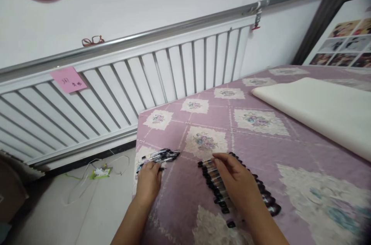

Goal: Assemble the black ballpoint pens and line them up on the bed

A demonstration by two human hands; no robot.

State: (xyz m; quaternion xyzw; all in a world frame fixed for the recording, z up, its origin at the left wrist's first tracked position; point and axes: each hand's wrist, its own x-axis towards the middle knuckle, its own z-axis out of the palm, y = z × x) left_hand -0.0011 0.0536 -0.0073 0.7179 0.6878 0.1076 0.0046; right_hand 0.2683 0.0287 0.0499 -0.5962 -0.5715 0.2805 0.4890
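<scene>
A loose pile of clear-barrelled pens with black ends [162, 155] lies near the left edge of the purple flowered cover [185, 194]. My left hand [148, 181] is closed at the near side of this pile, with a pen's dark tip [162, 169] sticking out past its fingers. To the right, a row of similar pens [215, 183] lies side by side, running down toward me. My right hand [236, 177] is over this row, thumb and forefinger pinched at the far pen. The palm and wrist hide the middle of the row.
A white radiator [174, 71] runs along the wall behind the covered surface, with a pink note [68, 79] on it. Glasses [92, 41] rest on the pipe above. A folded cream sheet [324, 109] lies at right. Cables with a green-white item [101, 172] are on the floor.
</scene>
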